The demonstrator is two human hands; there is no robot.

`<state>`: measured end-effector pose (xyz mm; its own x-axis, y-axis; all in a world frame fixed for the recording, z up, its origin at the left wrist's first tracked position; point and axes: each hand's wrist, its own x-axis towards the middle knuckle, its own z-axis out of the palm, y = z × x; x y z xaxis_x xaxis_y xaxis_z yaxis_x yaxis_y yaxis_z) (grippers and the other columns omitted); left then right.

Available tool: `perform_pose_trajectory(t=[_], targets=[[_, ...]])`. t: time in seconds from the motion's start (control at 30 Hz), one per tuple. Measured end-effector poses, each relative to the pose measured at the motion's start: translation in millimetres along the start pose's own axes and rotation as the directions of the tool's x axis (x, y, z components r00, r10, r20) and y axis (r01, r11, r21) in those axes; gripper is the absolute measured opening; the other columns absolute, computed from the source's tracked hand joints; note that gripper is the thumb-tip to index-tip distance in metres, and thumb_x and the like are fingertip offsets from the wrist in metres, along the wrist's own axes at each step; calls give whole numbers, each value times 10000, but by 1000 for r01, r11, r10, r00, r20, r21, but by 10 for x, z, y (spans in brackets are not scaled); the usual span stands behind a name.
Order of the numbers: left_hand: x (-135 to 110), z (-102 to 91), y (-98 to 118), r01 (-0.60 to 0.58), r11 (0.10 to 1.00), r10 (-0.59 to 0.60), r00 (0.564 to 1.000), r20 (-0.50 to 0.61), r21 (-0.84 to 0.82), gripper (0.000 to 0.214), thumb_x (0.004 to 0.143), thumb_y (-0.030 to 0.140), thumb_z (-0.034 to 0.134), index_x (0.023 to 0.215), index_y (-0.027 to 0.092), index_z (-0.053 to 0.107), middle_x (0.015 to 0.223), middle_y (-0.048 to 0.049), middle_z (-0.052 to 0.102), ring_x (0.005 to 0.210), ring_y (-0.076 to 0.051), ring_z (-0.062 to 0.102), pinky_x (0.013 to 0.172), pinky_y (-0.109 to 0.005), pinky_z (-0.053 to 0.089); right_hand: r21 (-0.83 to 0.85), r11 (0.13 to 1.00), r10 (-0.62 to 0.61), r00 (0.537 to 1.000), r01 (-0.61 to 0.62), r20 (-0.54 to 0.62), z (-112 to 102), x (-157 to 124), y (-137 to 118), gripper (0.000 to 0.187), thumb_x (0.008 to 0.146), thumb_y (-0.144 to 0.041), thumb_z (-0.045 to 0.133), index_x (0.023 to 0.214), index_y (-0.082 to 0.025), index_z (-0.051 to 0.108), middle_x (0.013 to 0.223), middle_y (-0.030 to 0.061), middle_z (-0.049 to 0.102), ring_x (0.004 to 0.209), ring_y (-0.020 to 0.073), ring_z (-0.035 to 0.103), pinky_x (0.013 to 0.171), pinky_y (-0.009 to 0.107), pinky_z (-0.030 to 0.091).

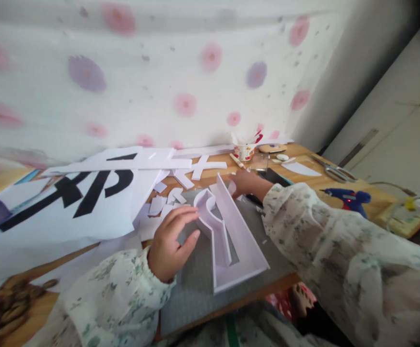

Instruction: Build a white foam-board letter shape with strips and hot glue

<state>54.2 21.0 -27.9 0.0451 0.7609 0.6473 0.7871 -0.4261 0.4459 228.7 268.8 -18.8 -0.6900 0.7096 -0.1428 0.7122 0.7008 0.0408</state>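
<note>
A hollow white letter-shaped form (248, 241), built of a flat base with thin upright walls, lies on a grey mat (191, 299). Beside its curved left end is my left hand (172, 238), thumb and fingers apart, the fingertips at or just touching the wall. My right hand (246, 183) reaches down past the far end of the form. Its fingers are partly hidden and blurred, so what they hold cannot be made out. A dark flat object (273, 177) lies by the right wrist.
White offcuts (157, 205) lie left of the form, near paper sheets with black lettering (98, 193). A paper cup of tools (244, 150) stands at the back. Scissors (336, 172) and a blue glue gun (349, 198) with a cord are on the right. Brown pieces (11, 308) lie front left.
</note>
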Motion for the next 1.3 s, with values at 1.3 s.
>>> perform_pose_trajectory(t=[1.3], targets=[[195,133,526,-128,966,161,978,135,-223,86,897,276,598,892,233,672,764,-37,705,758,-189,645,797,-386,501,546,760,-102,895,352,-434,-94,-2070,-61,112,892,-252,547,812,-231,623,760,5,651,656,136,582,596,240,449]])
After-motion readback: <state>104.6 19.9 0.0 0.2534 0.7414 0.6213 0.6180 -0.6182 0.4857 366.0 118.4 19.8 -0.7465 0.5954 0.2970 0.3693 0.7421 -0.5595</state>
